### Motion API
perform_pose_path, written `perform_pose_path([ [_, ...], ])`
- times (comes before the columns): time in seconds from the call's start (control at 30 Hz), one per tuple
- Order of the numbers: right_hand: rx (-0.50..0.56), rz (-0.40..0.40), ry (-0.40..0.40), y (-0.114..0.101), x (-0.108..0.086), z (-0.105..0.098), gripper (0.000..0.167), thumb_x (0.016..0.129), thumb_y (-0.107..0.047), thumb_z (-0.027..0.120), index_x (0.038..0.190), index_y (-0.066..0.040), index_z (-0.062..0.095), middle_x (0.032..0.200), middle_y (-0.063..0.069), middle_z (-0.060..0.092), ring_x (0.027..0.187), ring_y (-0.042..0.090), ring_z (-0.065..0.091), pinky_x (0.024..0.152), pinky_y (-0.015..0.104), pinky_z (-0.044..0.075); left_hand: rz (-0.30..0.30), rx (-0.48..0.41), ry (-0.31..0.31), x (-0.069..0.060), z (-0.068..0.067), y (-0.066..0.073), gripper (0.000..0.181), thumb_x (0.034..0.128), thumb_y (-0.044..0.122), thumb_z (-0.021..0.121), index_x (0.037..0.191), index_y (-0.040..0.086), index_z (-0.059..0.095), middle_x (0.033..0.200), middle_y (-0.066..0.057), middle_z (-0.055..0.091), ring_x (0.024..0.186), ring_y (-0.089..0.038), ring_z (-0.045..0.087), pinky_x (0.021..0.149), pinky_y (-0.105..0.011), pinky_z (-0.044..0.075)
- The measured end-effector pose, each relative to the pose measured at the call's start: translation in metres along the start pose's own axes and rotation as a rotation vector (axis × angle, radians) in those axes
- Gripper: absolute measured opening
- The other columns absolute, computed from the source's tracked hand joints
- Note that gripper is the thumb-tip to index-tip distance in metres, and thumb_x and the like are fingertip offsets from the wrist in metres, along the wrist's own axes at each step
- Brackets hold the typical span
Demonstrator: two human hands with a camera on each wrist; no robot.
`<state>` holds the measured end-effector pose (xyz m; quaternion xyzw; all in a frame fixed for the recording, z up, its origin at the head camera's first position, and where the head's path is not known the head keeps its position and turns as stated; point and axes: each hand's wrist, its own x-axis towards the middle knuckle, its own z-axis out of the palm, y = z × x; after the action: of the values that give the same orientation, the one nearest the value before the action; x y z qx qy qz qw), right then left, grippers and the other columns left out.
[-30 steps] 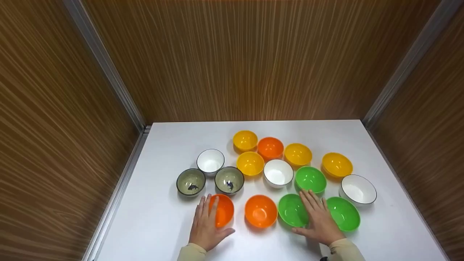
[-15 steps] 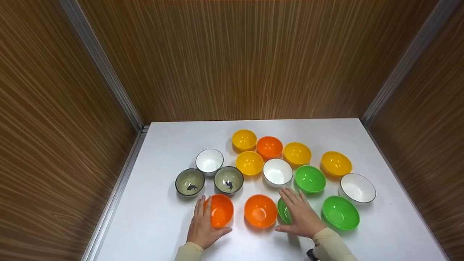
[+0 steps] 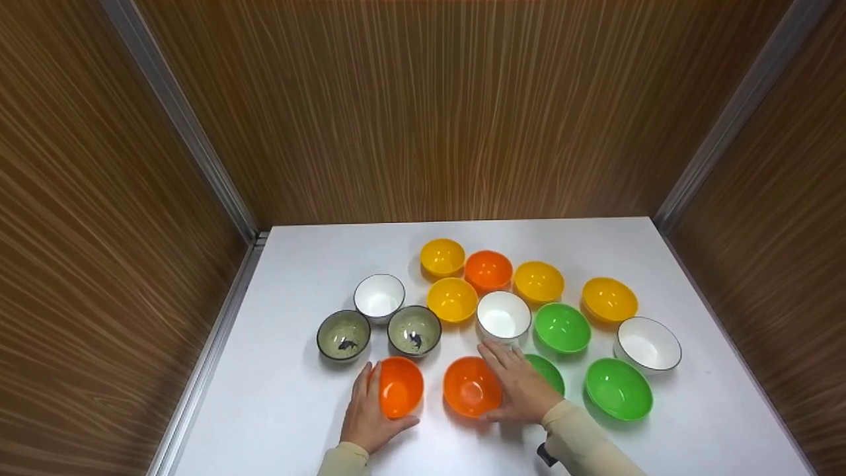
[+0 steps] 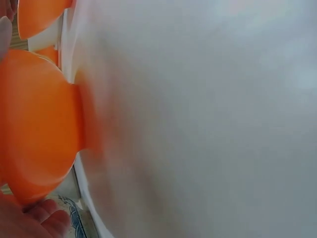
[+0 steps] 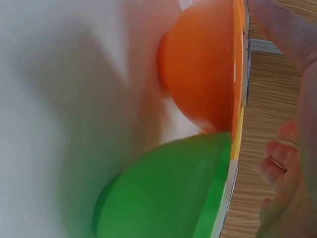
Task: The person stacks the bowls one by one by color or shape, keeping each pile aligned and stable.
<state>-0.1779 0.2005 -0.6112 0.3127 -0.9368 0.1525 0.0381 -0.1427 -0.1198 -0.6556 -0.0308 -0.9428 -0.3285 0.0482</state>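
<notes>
The relaxed left hand (image 3: 369, 415) touches the near left orange bowl (image 3: 402, 389), and the released right hand (image 3: 520, 391) hovers by the right rim of another orange bowl (image 3: 469, 389).

Left sleeve (image 3: 342, 461): plain pale cream, long, down to wrist
Right sleeve (image 3: 590, 444): same pale cream, plain, long
Cuffs (image 3: 558, 412): cream, narrow band at wrist
Black piece (image 3: 546, 455): small, below right cuff, partly hidden, can't tell what
Left hand (image 3: 370, 412): bare
Right hand (image 3: 521, 389): bare
</notes>
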Motion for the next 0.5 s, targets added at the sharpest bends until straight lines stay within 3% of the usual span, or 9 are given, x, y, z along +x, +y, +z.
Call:
perform_pose_path([
  [0.2,0.055,0.009,-0.033,-0.001,0.001,0.007,0.125,0.057,-0.066,0.08,0.151,-0.005,0.025,0.158,0.016,0.019,0.14,0.037,0.027,0.114,0.056,0.022,0.002,-0.006,0.022,0.0,0.004,-0.002,0.121,0.0539,0.061,0.085,0.147,0.007,0.032,0.15,-0.018,0.029,0.131,-0.035,0.04,0.106,-0.051,0.039],
  [0.5,0.051,-0.002,-0.098,-0.002,0.002,0.013,0.127,0.058,-0.071,0.077,0.153,-0.007,0.022,0.157,0.012,0.021,0.141,0.031,0.026,0.114,0.054,0.022,-0.018,-0.01,0.008,0.001,0.005,0.0,0.121,0.054,0.061,0.085,0.148,0.007,0.031,0.15,-0.018,0.029,0.129,-0.036,0.042,0.105,-0.051,0.039],
])
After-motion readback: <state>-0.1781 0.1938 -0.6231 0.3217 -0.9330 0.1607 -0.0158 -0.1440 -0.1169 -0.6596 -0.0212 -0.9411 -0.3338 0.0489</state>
